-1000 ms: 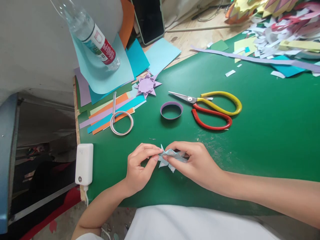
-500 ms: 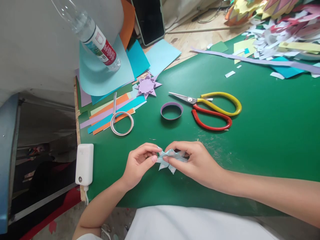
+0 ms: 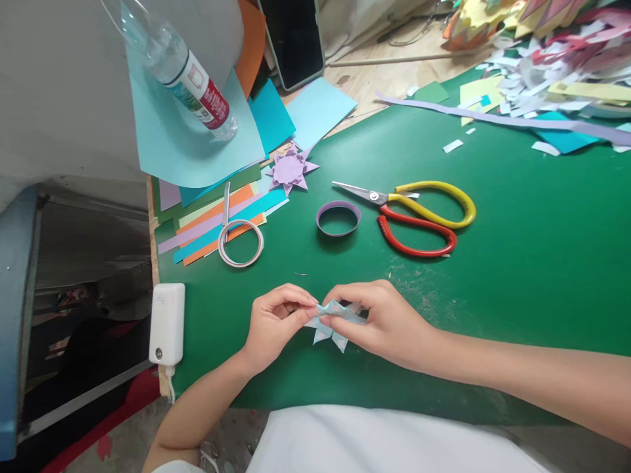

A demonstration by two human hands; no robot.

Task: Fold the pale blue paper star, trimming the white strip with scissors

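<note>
Between my hands is a light blue folded paper star [image 3: 329, 333], its points sticking out below my fingers. My left hand [image 3: 276, 323] pinches its left edge between thumb and forefinger. Around its right side my right hand [image 3: 379, 318] is closed, thumb in front and fingers behind, so part of the paper is hidden. Beyond my hands a purple paper ring [image 3: 338, 205] stands on the green mat [image 3: 517, 282]. Scissors [image 3: 414, 217] with one yellow and one red handle lie to its right. A finished-looking lilac paper star [image 3: 288, 169] rests farther back.
A roll of narrow tape [image 3: 241, 264] lies on coloured paper strips [image 3: 202, 233] at the left. A water bottle [image 3: 202, 92] lies over blue paper [image 3: 162, 138]. A white power bank [image 3: 166, 322] sits at the left edge. Paper scraps [image 3: 537, 79] pile up back right.
My left thumb and forefinger have closed onto the star's upper left edge. The star has tilted slightly. The light blue sheet under the bottle has shifted or uncurled to the left.
</note>
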